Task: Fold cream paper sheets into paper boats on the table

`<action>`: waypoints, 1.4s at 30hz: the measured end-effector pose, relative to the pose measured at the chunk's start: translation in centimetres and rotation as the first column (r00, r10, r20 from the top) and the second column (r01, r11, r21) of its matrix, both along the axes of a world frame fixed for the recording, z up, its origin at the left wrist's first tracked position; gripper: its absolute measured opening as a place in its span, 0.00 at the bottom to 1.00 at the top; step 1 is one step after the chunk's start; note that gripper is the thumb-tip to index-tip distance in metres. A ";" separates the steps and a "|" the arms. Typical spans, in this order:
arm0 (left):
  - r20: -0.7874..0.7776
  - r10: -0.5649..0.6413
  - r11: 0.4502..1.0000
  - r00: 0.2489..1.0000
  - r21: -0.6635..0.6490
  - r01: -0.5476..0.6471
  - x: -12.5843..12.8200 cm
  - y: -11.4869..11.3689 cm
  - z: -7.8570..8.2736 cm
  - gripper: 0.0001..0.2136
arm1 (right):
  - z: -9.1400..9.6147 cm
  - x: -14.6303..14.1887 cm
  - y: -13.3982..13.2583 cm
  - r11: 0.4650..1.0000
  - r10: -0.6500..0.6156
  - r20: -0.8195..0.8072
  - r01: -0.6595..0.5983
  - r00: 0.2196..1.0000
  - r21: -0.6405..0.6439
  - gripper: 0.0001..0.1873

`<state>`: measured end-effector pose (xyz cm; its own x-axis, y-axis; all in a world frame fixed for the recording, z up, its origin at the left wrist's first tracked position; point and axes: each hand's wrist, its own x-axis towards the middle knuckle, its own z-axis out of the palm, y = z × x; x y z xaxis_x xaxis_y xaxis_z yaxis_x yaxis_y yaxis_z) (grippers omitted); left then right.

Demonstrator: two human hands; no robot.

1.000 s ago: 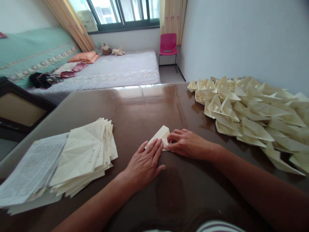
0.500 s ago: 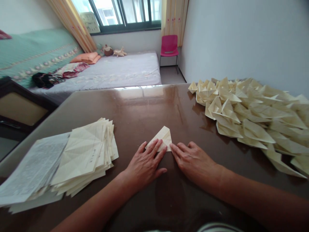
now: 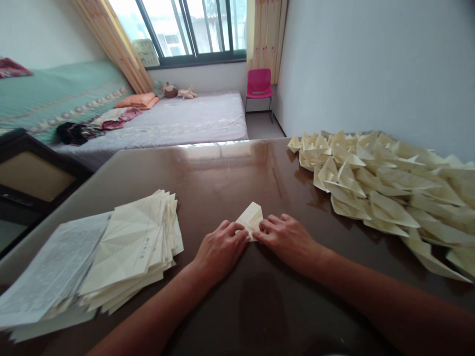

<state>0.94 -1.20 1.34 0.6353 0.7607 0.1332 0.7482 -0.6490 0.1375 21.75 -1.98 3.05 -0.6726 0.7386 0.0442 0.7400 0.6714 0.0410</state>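
From my feed, I can read no lettering. Dense print covers the grey sheet (image 3: 55, 262), and a few characters (image 3: 147, 244) mark the creased cream sheet (image 3: 118, 240), all too small.

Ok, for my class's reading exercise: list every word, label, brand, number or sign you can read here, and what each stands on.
No text can be quoted; none is legible.
Top creased cream sheet: a short row of dark characters, too blurred to read.
Grey printed sheet: dense small print, too small to read.
Cream panel by the window: faint marks, too blurred to read.
Folded paper: no print discernible.
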 end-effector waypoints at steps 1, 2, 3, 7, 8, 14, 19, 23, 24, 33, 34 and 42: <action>0.006 0.025 1.000 1.000 0.002 -0.025 0.1 0.1 0.1 0.14 | 0.0 0.3 0.2 1.000 0.018 -0.002 -0.018 1.000 0.002 0.12; 0.022 0.042 0.999 0.999 0.020 -0.043 0.1 0.4 0.2 0.14 | 0.1 0.5 0.5 0.999 0.039 -0.005 -0.039 0.999 0.003 0.12; 0.050 0.048 0.997 0.998 0.055 -0.050 0.2 0.8 0.1 0.14 | 0.0 0.8 0.8 0.998 0.060 -0.010 -0.060 0.998 0.005 0.12; 0.106 -0.009 0.990 0.994 0.144 -0.007 0.3 3.0 -0.9 0.19 | -0.4 1.6 2.2 0.987 0.162 -0.039 -0.162 0.986 0.010 0.13; 0.094 -0.025 0.992 0.995 0.129 0.013 0.3 3.5 -1.3 0.20 | -0.6 1.7 2.5 0.984 0.177 -0.046 -0.176 0.983 0.016 0.14; 0.000 -0.089 0.995 0.996 0.041 0.089 -0.2 3.4 -0.9 0.17 | -0.7 1.6 2.5 0.994 0.113 -0.072 -0.113 0.991 0.014 0.13; -0.039 -0.051 0.998 0.998 0.037 0.052 -1.0 2.0 0.7 0.16 | -0.3 1.5 2.1 0.997 -0.013 -0.088 0.005 0.996 -0.083 0.13; -0.020 0.003 1.000 1.000 -0.011 -0.004 -1.1 1.1 0.4 0.15 | -0.3 1.7 2.2 0.987 -0.043 -0.166 0.017 0.985 -0.157 0.14; -0.004 0.018 0.999 1.000 -0.037 -0.018 -1.0 0.9 0.2 0.15 | -0.2 1.8 2.3 0.983 -0.038 -0.198 0.001 0.980 -0.182 0.15; -0.028 -0.016 0.989 0.999 -0.148 0.011 -0.9 -0.4 1.5 0.12 | -0.6 2.3 2.5 0.954 0.128 -0.329 -0.207 0.936 -0.218 0.16; -0.050 -0.024 0.993 0.998 -0.114 0.018 -1.1 -0.2 1.7 0.12 | -0.9 2.2 2.6 0.957 0.131 -0.335 -0.207 0.933 -0.202 0.16; -0.113 -0.214 0.976 0.970 0.015 0.217 -1.8 1.0 0.9 0.17 | -2.0 1.9 2.8 0.963 0.220 -0.309 -0.256 0.925 -0.080 0.15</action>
<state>-0.90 -0.18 2.20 0.7956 0.6016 0.0717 0.6001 -0.7988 0.0423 23.66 0.87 1.04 -0.7991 0.5703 0.1904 0.5244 0.8160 -0.2431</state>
